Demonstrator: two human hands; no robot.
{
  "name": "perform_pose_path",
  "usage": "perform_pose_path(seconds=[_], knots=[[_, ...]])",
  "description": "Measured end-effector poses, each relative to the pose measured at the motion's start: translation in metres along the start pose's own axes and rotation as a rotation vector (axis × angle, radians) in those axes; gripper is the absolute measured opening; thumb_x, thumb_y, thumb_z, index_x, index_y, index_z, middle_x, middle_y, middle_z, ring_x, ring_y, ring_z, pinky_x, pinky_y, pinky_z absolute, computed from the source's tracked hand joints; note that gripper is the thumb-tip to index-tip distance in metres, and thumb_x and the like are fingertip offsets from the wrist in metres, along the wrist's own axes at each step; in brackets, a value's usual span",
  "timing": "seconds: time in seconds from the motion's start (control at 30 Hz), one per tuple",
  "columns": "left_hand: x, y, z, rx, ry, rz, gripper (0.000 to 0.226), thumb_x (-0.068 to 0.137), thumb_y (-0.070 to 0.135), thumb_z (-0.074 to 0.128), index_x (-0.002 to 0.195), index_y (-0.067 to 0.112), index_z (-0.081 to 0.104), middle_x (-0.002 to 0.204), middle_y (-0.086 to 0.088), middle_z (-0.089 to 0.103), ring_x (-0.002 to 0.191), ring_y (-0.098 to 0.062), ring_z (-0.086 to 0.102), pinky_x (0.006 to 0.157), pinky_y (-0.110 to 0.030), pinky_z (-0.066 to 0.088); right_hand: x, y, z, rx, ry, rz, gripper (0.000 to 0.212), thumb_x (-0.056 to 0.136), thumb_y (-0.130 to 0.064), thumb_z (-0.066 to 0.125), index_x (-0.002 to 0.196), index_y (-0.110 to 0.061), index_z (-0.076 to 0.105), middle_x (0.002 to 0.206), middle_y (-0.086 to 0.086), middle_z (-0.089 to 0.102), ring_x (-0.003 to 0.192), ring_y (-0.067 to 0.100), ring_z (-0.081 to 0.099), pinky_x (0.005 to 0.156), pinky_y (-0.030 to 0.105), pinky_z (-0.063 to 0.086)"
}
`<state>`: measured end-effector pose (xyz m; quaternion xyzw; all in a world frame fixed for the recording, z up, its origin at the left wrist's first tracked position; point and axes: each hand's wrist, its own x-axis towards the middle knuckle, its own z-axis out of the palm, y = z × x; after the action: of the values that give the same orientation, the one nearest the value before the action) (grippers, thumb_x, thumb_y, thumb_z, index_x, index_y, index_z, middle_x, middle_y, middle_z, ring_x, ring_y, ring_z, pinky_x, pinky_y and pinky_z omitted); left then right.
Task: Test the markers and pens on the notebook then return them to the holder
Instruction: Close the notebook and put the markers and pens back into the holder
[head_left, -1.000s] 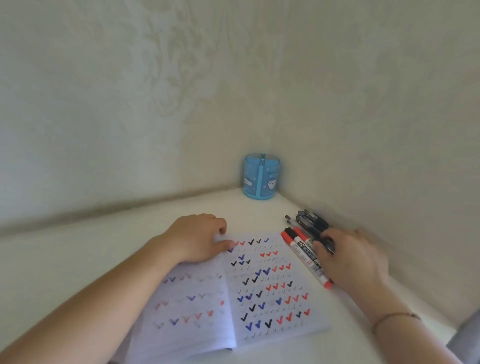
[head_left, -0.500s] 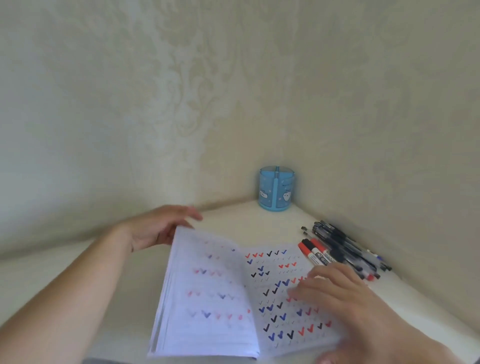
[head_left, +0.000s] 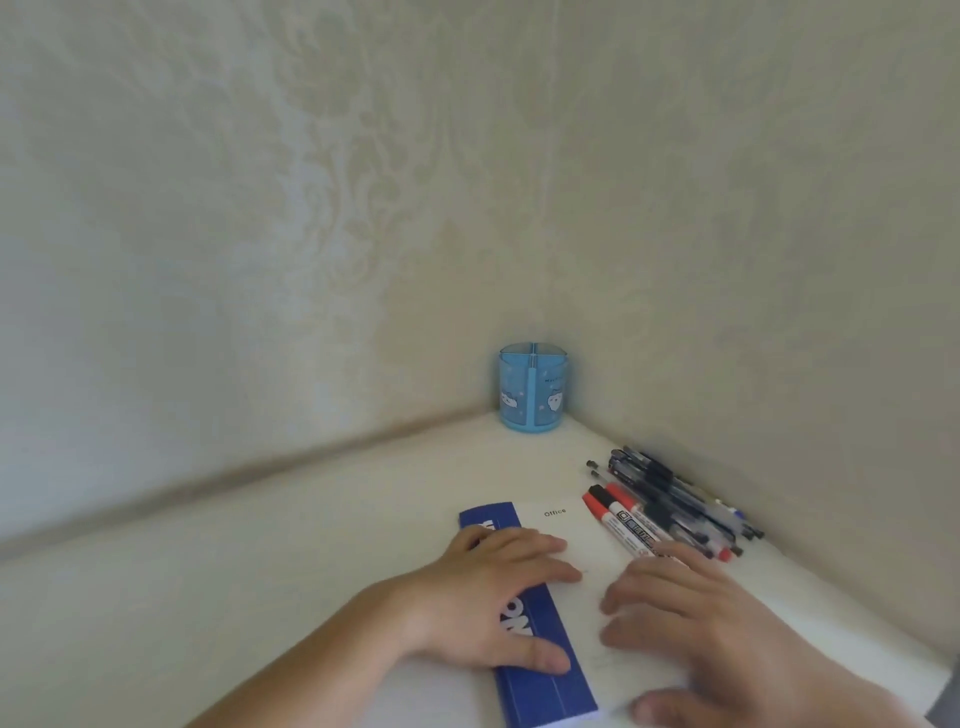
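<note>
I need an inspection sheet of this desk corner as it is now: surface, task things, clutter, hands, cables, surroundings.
Surface: pale desk top in a wall corner.
Job's things: notebook closed, blue spine strip, "Office" on its cover; blue holder upright in the corner, nothing seen in it; red-capped markers and dark pens lying beside the notebook.
Clutter: nothing seen.
Hands: left hand flat on the notebook; right hand resting on its cover, fingers relaxed.
Cables: nothing seen.
Surroundings: patterned cream wallpaper.
</note>
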<state>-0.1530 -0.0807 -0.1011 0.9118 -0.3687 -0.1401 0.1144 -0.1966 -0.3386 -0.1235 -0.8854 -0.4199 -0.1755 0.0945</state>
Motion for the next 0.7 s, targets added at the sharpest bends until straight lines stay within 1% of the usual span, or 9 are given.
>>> perform_pose_path(seconds=[0.13,0.2,0.27,0.4,0.47,0.53,0.63,0.67,0.7], knots=[[-0.012,-0.012,-0.012,0.076,-0.039,-0.086,0.074,0.083,0.071,0.052,0.147,0.047,0.022,0.160,0.022,0.007,0.147,0.000,-0.001,0.119,-0.037,-0.009,0.022,-0.008,-0.005,-0.037,-0.119,0.024,0.033,0.085,-0.068,0.052,0.106,-0.044,0.062,0.117,-0.025,0.060,0.112,-0.004,0.054,0.102,0.039,0.041],[-0.027,-0.028,-0.020,0.130,-0.059,-0.174,0.078,0.081,0.074,0.051,0.147,0.047,0.019,0.160,0.022,0.005,0.148,-0.001,-0.005,0.118,-0.044,-0.015,0.048,-0.016,0.004,-0.040,-0.159,0.008,0.039,0.088,-0.070,0.043,0.114,-0.046,0.059,0.124,-0.026,0.058,0.120,-0.006,0.048,0.109,0.036,0.031],[-0.046,-0.047,-0.026,0.141,-0.089,-0.300,0.088,0.075,0.082,0.048,0.148,0.046,0.014,0.161,0.022,0.001,0.148,-0.003,-0.011,0.116,-0.051,-0.019,0.080,-0.025,0.021,-0.003,-0.199,0.008,0.043,0.089,-0.069,0.040,0.121,-0.044,0.055,0.133,-0.023,0.053,0.127,-0.001,0.043,0.112,0.037,0.023],[-0.086,-0.080,-0.030,0.149,-0.142,-0.502,0.122,0.054,0.094,0.049,0.151,0.042,-0.003,0.160,0.020,-0.016,0.146,-0.009,-0.023,0.115,-0.052,-0.021,0.145,-0.046,0.055,0.042,-0.167,-0.027,0.041,0.090,-0.053,0.049,0.124,-0.032,0.057,0.138,-0.010,0.053,0.130,0.013,0.043,0.107,0.042,0.026],[-0.103,-0.095,-0.029,0.168,-0.147,-0.564,0.132,0.044,0.098,0.040,0.151,0.040,-0.011,0.158,0.019,-0.021,0.146,-0.010,-0.026,0.115,-0.051,-0.021,0.167,-0.057,0.070,0.077,-0.129,-0.023,0.039,0.091,-0.048,0.051,0.124,-0.028,0.057,0.138,-0.007,0.052,0.129,0.016,0.044,0.104,0.042,0.032],[-0.117,-0.108,-0.026,0.151,-0.110,-0.598,0.130,0.041,0.099,0.030,0.150,0.043,-0.013,0.158,0.020,-0.023,0.145,-0.008,-0.027,0.115,-0.049,-0.022,0.180,-0.067,0.081,0.154,-0.111,-0.025,0.039,0.091,-0.046,0.052,0.125,-0.027,0.056,0.140,-0.007,0.050,0.131,0.015,0.042,0.102,0.041,0.035],[-0.132,-0.118,-0.019,0.144,-0.038,-0.612,0.121,0.046,0.099,0.023,0.149,0.047,-0.012,0.158,0.020,-0.023,0.143,-0.006,-0.028,0.115,-0.048,-0.022,0.194,-0.057,0.081,0.181,-0.127,-0.031,0.053,0.089,-0.062,0.044,0.132,-0.033,0.050,0.146,-0.009,0.045,0.138,0.013,0.034,0.109,0.037,0.027],[-0.135,-0.120,-0.016,0.138,-0.010,-0.619,0.118,0.049,0.100,0.025,0.149,0.047,-0.011,0.159,0.020,-0.021,0.144,-0.006,-0.027,0.115,-0.047,-0.021,0.200,-0.043,0.078,0.135,-0.079,0.022,0.059,0.087,-0.068,0.040,0.135,-0.035,0.048,0.148,-0.010,0.043,0.140,0.014,0.030,0.113,0.038,0.023],[-0.137,-0.121,-0.013,0.131,0.018,-0.628,0.115,0.053,0.100,0.028,0.149,0.048,-0.010,0.159,0.019,-0.020,0.144,-0.007,-0.026,0.116,-0.047,-0.021,0.208,-0.022,0.073,0.053,0.017,0.116,0.062,0.086,-0.069,0.039,0.137,-0.035,0.045,0.150,-0.009,0.040,0.142,0.018,0.027,0.115,0.040,0.022]])
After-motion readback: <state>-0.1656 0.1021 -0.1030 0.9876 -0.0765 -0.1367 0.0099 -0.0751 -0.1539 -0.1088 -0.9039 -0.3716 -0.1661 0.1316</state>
